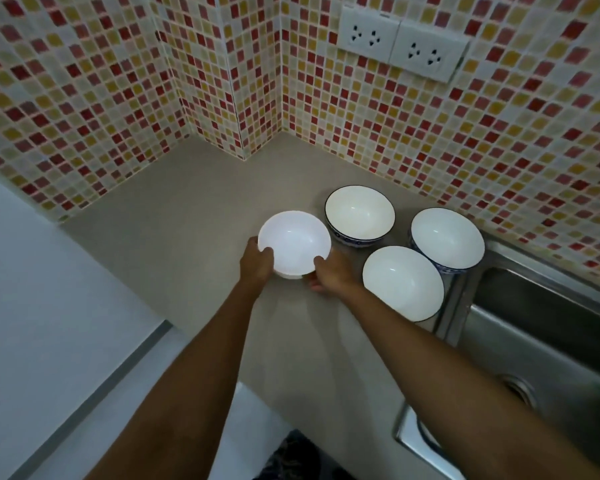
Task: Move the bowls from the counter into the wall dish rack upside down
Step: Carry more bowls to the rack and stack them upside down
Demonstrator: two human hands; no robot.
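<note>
Several white bowls stand upright on the beige counter (187,216). Both hands hold the plain white bowl (297,239) at the left of the group: my left hand (257,263) grips its left rim, and my right hand (328,273) grips its near right side. Behind it stands a blue-patterned bowl (359,214). Another blue-patterned bowl (447,239) sits to the right by the sink. A dark-rimmed white bowl (402,282) lies nearest, just right of my right hand. The wall dish rack is out of view.
A steel sink (541,344) with a drain lies at the right, close to the bowls. Mosaic-tiled walls enclose the counter corner, with two sockets (400,43) high on the right wall. The counter's front edge drops to a white cabinet at the left.
</note>
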